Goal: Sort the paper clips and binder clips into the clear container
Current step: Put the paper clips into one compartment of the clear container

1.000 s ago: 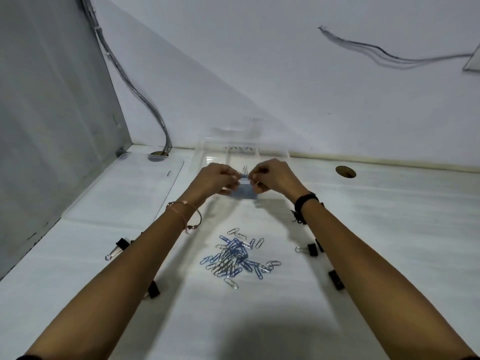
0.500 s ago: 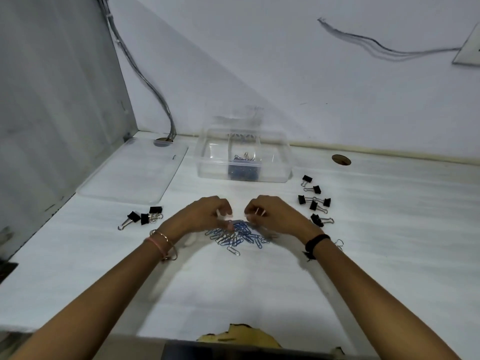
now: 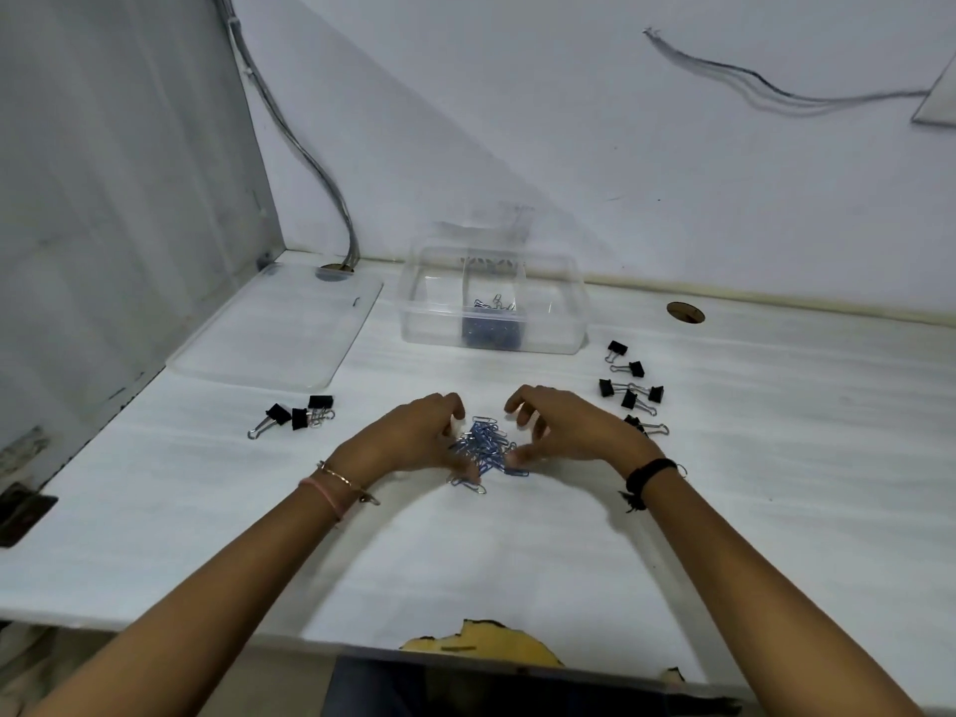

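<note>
1. Paper clips lie heaped on the table, in front of the container.
2. Left hand and right hand flank the heap, fingers curled half-open, tips touching clips; grasp cannot be told.
3. Binder clips lie right of the heap.

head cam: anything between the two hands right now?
Yes. The pile of blue paper clips lies on the table between the left hand and the right hand, whose curled fingers close in on it from both sides in the head view.
</note>
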